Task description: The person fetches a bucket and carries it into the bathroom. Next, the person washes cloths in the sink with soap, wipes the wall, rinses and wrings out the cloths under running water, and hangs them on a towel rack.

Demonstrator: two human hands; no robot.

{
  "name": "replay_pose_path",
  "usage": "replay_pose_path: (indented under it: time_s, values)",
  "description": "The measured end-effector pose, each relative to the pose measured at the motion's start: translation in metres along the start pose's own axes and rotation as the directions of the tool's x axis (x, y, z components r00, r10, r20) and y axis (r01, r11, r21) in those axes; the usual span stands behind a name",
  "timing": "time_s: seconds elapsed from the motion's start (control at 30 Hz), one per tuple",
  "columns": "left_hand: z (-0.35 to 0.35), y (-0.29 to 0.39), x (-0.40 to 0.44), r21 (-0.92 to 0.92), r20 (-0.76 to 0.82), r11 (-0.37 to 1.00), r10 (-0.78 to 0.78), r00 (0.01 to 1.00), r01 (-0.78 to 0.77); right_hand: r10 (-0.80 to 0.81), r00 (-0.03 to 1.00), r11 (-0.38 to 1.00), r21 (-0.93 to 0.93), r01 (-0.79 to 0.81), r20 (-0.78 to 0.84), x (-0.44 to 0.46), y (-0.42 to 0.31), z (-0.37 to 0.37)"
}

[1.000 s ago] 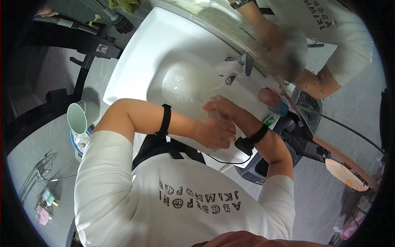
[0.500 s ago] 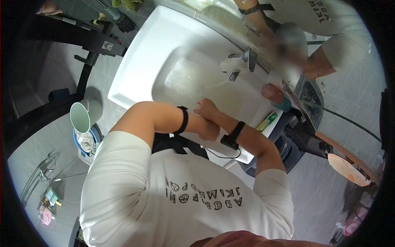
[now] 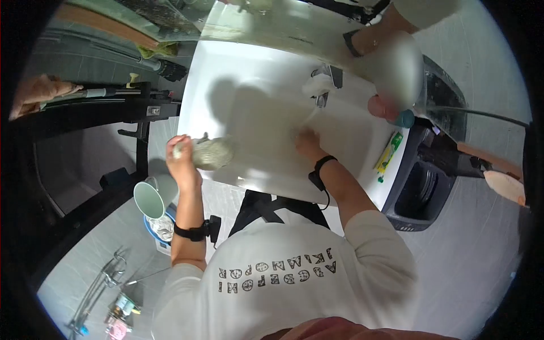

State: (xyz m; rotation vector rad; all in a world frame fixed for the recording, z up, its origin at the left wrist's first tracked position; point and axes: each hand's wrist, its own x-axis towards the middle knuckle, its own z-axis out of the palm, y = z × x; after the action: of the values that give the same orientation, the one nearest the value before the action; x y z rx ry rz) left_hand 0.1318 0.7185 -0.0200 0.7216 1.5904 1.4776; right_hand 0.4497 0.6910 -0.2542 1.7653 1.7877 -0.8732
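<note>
My left hand is over the left front corner of the white washbasin. It is closed around one end of a pale grey-green, bristly-looking scrubber; its exact kind is unclear. Inside the basin, below the tap, is my right hand. Motion smears its fingers, so I cannot see whether they hold anything. What looks like a thin stream of water runs from the tap toward this hand. Something whitish covers the body of the tap. Shadows fall across the basin floor.
On the basin's right ledge are a pink cup, a teal cup and a green-and-yellow tube. A dark plastic bin stands to the right. A pale green bucket is at the left. A mirror runs behind the basin.
My hands were crossed at the basin's front edge. The left has moved left, now with the scrubber in it; the right has moved under the tap. My view has turned.
</note>
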Motion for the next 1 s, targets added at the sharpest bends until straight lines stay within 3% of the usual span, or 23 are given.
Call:
replay_pose_path:
  time_s: [0.07, 0.1, 0.13, 0.2, 0.3, 0.37, 0.4, 0.43, 0.47, 0.5, 0.57, 0.6, 0.63, 0.67, 0.7, 0.73, 0.8, 0.83, 0.87, 0.93, 0.97, 1.0]
  values:
    - [-0.031, -0.007, 0.009, -0.313, -0.020, 0.913, -0.283, 0.959, 0.263, -0.054, 0.999, 0.970, -0.237, 0.051, -0.008, 0.003, -0.001, 0.010]
    - [-0.037, -0.010, 0.013, -0.413, -0.077, 0.827, -0.448, 0.891, 0.380, -0.053, 0.999, 0.970, -0.236, 0.049, -0.008, 0.001, -0.003, 0.009]
    - [-0.042, -0.013, 0.014, -0.415, -0.077, 0.827, -0.447, 0.891, 0.379, -0.048, 0.999, 0.954, -0.295, 0.052, 0.022, 0.001, -0.006, 0.005]
    - [-0.041, 0.001, 0.010, -0.497, 0.344, 0.539, -0.597, 0.725, 0.680, -0.053, 0.998, 0.929, -0.364, 0.063, 0.039, -0.008, -0.011, -0.015]
    - [-0.040, 0.001, 0.006, -0.514, 0.400, 0.487, -0.592, 0.699, 0.706, -0.077, 0.994, 0.947, -0.317, 0.049, -0.076, -0.026, -0.018, -0.029]
    - [-0.033, 0.005, 0.004, -0.484, 0.424, 0.529, -0.554, 0.716, 0.697, -0.347, 0.936, 0.927, 0.173, 0.332, 0.062, -0.002, -0.011, -0.016]
    - [-0.030, 0.006, 0.003, -0.460, 0.440, 0.564, -0.526, 0.728, 0.686, -0.362, 0.931, 0.922, 0.165, 0.350, 0.046, -0.018, -0.026, -0.041]
    - [-0.023, 0.014, 0.001, -0.424, 0.429, 0.592, -0.536, 0.727, 0.686, -0.376, 0.920, 0.663, 0.725, 0.185, 0.110, -0.063, -0.049, -0.091]
    - [-0.018, 0.020, -0.001, -0.435, 0.439, 0.596, -0.515, 0.736, 0.675, -0.399, 0.909, 0.431, 0.900, 0.069, 0.121, -0.088, -0.067, -0.118]
    - [-0.012, 0.026, -0.004, -0.397, 0.473, 0.595, -0.520, 0.711, 0.699, -0.421, 0.898, 0.163, 0.984, -0.068, 0.132, -0.114, -0.085, -0.144]
    - [-0.002, 0.040, -0.004, -0.370, 0.526, 0.601, -0.494, 0.693, 0.709, -0.531, 0.847, -0.035, 0.999, 0.001, -0.019, -0.134, -0.107, -0.173]
    - [0.000, 0.048, -0.005, -0.302, 0.545, 0.667, -0.465, 0.697, 0.681, -0.528, 0.849, -0.028, 0.999, 0.030, -0.041, -0.139, -0.106, -0.186]
    - [-0.002, 0.057, -0.007, -0.229, 0.562, 0.729, -0.442, 0.699, 0.645, -0.410, 0.883, 0.118, 0.947, 0.297, -0.226, -0.145, -0.108, -0.195]
    - [-0.005, 0.064, -0.008, -0.153, 0.577, 0.784, -0.424, 0.698, 0.602, -0.314, 0.850, 0.286, 0.812, 0.509, -0.423, -0.154, -0.110, -0.205]
    - [-0.010, 0.065, -0.005, -0.093, 0.600, 0.800, -0.429, 0.675, 0.592, -0.259, 0.802, 0.377, 0.708, 0.597, -0.539, -0.180, -0.111, -0.229]
    - [-0.011, 0.070, -0.006, -0.097, 0.611, 0.806, -0.415, 0.674, 0.584, -0.254, 0.794, 0.381, 0.697, 0.608, -0.553, -0.196, -0.110, -0.245]
    - [-0.014, 0.075, -0.013, -0.041, 0.660, 0.930, -0.249, 0.709, 0.365, -0.307, 0.584, 0.175, 0.559, 0.811, -0.751, -0.224, -0.109, -0.264]
    - [-0.015, 0.075, -0.013, -0.003, 0.691, 0.965, -0.189, 0.698, 0.264, -0.303, 0.563, 0.205, 0.525, 0.826, -0.769, -0.239, -0.112, -0.279]
    - [-0.016, 0.079, -0.012, -0.006, 0.698, 0.964, -0.186, 0.692, 0.265, -0.297, 0.563, 0.211, 0.522, 0.827, -0.772, -0.239, -0.114, -0.284]
    - [-0.017, 0.093, -0.009, 0.436, 0.680, 0.896, -0.269, 0.682, -0.081, -0.263, 0.693, -0.008, 0.719, 0.694, -0.672, -0.241, -0.122, -0.292]
    - [-0.017, 0.090, -0.007, 0.467, 0.706, 0.832, -0.147, 0.693, -0.299, -0.287, 0.668, 0.048, 0.686, 0.726, -0.687, -0.265, -0.131, -0.299]
    - [-0.013, 0.104, -0.012, 0.386, 0.758, 0.800, 0.008, 0.652, -0.459, -0.332, 0.590, 0.105, 0.592, 0.799, -0.736, -0.270, -0.134, -0.297]
